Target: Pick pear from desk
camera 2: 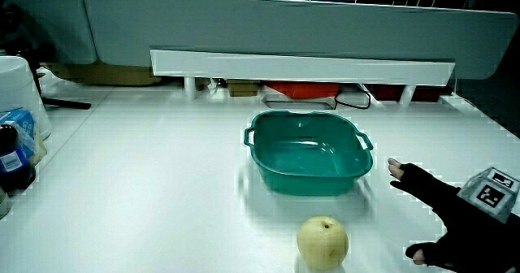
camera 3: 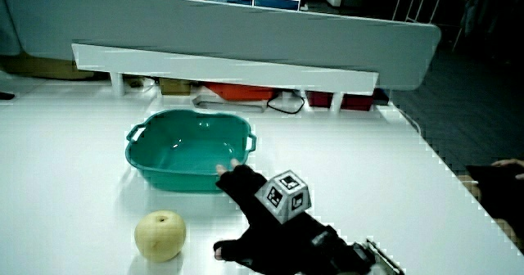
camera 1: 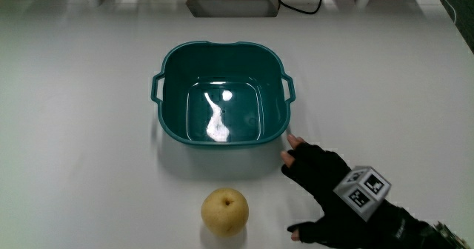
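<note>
One pear [camera 1: 225, 211] rests on the table [camera 1: 74, 130], nearer the person than the basin [camera 1: 222, 93]; the hand [camera 1: 326, 193] hovers beside it, fingers spread, holding nothing.

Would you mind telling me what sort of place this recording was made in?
Probably an office or lab desk set up for recording. A white table ends at a low grey partition, and only a teal basin, a pear and the hand with its patterned cube are laid out.
</note>
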